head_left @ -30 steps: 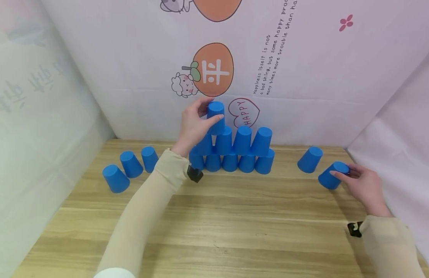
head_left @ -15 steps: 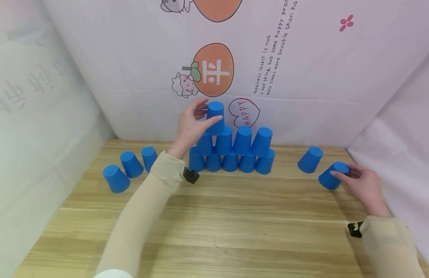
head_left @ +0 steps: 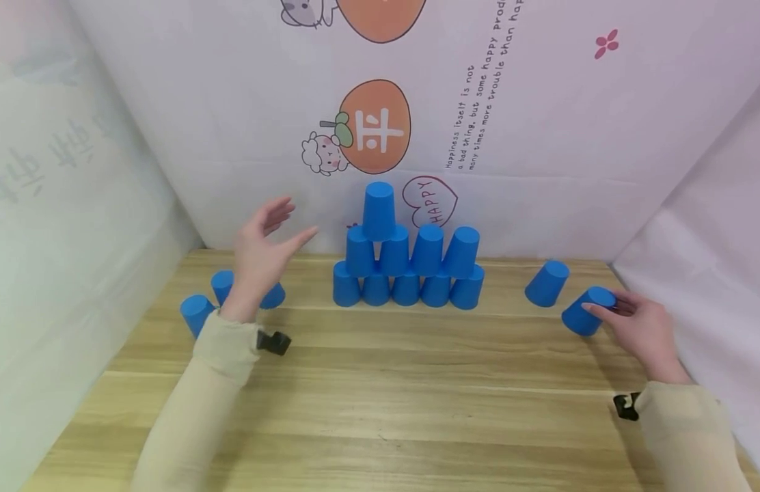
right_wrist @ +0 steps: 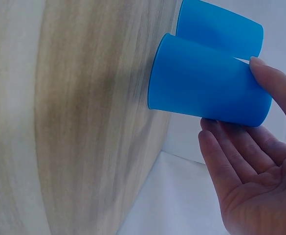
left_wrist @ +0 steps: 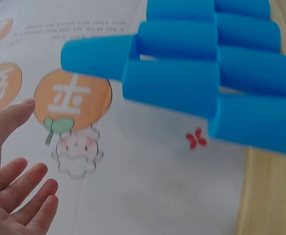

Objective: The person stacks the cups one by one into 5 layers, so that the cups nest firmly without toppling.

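Upside-down blue cups form a stepped stack at the back of the table: a bottom row (head_left: 406, 288), a second row (head_left: 426, 253) and a single top cup (head_left: 378, 212) at the left end. My left hand (head_left: 261, 256) is in the air left of the stack, fingers spread and holding nothing; in the left wrist view a gap separates its thumb (left_wrist: 15, 117) from the top cup (left_wrist: 96, 56). At the right, my right hand (head_left: 644, 331) holds an upside-down blue cup (head_left: 586, 313) between thumb and fingers, near its closed end.
Behind the held cup, another blue cup (head_left: 547, 283) stands on the wooden table (head_left: 417, 396). Several cups stand at the left, such as the front one (head_left: 197, 313), partly hidden by my left arm. Printed white cloth (head_left: 515, 198) closes off the back and sides.
My left hand has let go of the top cup and moved left, away from the stack. The top cup stays standing on the second row. My right hand keeps its hold.
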{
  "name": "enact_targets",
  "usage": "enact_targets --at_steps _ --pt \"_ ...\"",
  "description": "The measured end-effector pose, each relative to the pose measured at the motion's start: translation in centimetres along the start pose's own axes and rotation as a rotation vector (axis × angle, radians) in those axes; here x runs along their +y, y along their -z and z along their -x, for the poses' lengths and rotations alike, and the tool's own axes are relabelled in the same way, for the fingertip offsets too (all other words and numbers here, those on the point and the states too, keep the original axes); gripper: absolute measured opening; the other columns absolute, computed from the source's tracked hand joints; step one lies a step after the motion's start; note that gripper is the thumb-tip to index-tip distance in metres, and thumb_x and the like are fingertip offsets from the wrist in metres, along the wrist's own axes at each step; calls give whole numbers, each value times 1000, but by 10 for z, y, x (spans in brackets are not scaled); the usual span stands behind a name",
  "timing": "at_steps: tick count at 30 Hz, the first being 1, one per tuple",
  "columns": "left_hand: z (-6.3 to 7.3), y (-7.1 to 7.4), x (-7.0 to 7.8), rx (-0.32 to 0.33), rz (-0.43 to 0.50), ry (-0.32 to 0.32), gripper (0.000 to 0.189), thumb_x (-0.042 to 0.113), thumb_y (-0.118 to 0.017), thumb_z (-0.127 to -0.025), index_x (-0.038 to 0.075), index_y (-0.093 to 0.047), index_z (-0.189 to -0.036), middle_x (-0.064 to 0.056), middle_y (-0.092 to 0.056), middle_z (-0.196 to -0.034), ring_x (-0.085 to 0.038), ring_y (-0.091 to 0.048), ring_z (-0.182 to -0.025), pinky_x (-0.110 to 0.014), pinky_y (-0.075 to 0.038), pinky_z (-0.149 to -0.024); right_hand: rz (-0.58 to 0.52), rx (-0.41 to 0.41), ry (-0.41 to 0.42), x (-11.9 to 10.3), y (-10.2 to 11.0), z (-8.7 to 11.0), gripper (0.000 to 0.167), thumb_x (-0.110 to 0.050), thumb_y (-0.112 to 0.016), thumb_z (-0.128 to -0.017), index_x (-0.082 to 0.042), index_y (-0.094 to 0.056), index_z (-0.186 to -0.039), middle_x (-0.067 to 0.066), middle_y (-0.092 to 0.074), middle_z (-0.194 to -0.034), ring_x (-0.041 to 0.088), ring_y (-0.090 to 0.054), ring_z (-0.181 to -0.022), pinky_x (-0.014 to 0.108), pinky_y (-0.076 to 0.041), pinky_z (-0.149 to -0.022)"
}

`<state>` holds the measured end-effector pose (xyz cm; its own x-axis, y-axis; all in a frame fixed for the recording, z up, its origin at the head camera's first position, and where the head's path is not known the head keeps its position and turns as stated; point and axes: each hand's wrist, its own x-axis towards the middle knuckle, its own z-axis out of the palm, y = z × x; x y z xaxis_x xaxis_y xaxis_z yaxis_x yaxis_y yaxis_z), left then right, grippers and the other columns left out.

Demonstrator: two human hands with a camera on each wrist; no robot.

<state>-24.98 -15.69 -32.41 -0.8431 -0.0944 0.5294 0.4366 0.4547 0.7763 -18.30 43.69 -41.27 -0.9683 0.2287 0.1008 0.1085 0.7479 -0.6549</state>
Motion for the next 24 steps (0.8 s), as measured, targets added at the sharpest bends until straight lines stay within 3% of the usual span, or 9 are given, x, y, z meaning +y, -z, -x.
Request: enact_targets --at_steps 5,12,19,24 --pt "26 35 -25 60 -69 28 63 33 -87 -84 12 -62 -138 -5 -66 -132 -24 -59 -124 -42 -45 -107 1 2 8 0 1 1 86 -48 -68 -96 19 -41 -143 43 -52 -131 56 -54 -118 6 -43 -60" --pt "63 77 -51 73 -160 170 68 34 -84 -87 11 -56 -145 -9 -60 -140 -29 -52 -133 -48 -39 -111 8 0 9 -2 3 0 88 -49 -68 -96 19 -40 -143 43 -51 -131 56 -53 -118 7 -43 -59" --pt "82 110 -76 83 -164 327 76 38 -79 -91 11 -45 -153 -13 -50 -151 -34 -39 -141 -53 -28 -117 30 -1 25 -3 2 -1 85 -49 -69 -95 18 -44 -141 42 -51 -132 56 -54 -118 5 -42 -60" --pt "92 122 -92 46 -201 380 80 37 -78 -92 4 -40 -154 -19 -47 -151 -41 -42 -138 -56 -32 -114 27 -2 45 -6 1 2 80 -47 -72 -94 16 -49 -138 40 -53 -133 54 -54 -117 6 -43 -61"
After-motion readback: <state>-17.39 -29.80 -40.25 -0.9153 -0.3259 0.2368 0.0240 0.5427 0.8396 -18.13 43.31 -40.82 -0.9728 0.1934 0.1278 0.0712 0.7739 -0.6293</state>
